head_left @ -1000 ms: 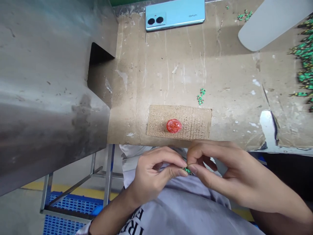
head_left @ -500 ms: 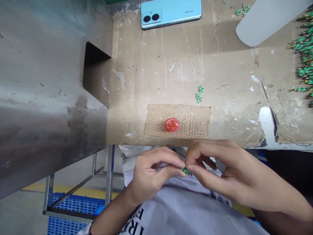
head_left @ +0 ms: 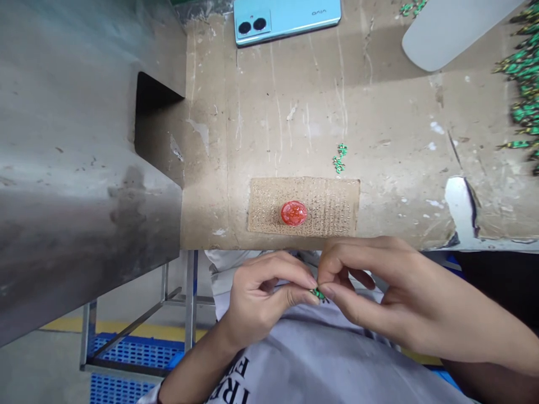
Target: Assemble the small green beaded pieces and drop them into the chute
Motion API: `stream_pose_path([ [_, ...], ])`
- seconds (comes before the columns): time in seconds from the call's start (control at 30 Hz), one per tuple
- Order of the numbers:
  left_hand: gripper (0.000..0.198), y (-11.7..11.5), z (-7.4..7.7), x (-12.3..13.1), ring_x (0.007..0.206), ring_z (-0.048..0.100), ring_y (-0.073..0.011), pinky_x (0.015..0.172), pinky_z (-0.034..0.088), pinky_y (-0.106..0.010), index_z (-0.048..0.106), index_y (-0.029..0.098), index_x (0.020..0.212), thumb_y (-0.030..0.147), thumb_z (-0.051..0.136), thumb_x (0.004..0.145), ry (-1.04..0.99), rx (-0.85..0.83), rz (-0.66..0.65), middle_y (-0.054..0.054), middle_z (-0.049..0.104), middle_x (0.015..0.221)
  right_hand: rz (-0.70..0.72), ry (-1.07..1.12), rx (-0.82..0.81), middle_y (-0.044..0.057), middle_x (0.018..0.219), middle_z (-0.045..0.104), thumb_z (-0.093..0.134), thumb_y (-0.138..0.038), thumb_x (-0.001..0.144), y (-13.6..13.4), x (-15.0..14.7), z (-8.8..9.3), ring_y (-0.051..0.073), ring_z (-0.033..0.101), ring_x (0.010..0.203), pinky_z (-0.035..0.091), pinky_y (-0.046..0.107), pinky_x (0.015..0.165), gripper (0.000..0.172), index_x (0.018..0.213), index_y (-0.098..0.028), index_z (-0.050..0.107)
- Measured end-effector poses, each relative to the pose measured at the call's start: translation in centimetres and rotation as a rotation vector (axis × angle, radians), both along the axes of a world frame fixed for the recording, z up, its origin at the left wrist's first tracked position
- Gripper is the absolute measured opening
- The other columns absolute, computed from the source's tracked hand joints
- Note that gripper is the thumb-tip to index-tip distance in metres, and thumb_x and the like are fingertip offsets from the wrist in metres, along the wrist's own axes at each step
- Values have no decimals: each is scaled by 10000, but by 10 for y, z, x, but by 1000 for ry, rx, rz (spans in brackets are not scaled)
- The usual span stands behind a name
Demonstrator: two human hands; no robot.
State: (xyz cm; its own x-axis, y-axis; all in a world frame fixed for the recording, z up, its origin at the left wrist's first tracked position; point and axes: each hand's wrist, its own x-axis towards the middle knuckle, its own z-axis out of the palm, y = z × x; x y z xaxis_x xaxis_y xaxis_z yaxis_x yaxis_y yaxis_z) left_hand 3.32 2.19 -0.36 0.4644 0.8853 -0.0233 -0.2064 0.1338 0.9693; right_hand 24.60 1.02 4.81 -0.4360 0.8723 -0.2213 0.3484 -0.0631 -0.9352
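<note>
Just below the table's front edge, my left hand (head_left: 265,297) pinches a small green piece (head_left: 319,294) between thumb and forefinger. My right hand (head_left: 379,292) meets it from the right, its thumb and forefinger closed on the same green piece; the fingertips of both hands nearly touch. Above them on the table lies a brown textured card (head_left: 332,207) with a round red object (head_left: 293,213) on it. A few small green pieces (head_left: 340,158) lie just beyond the card.
A light blue phone (head_left: 290,19) lies at the back. A white rounded object (head_left: 446,33) reaches in at the upper right, beside a pile of green pieces (head_left: 526,84). A large metal housing (head_left: 76,185) stands at the left. Blue crates (head_left: 135,353) sit below.
The view has shifted slightly, so the table items appear a little further up and left. Both hands keep the same pinch on the green piece.
</note>
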Motion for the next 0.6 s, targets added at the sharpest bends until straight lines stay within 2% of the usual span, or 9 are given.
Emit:
stream_pose_path([
  [0.33, 81, 2, 3, 2, 675, 734, -152, 640, 576, -229, 827, 189, 884, 172, 897, 846, 35, 72, 1, -32, 795, 767, 85, 37, -33, -38, 856, 713, 562, -277, 1074, 2, 8, -3, 91, 634, 747, 467, 210, 685, 175, 970, -222, 691],
  [0.6, 96, 0, -1, 1, 710, 723, -137, 696, 582, -216, 815, 190, 891, 158, 894, 846, 0, 80, 4, -17, 772, 792, 51, 116, 2, -47, 862, 708, 604, -197, 1040, 2, 7, -6, 66, 626, 743, 476, 172, 690, 117, 964, -217, 691],
])
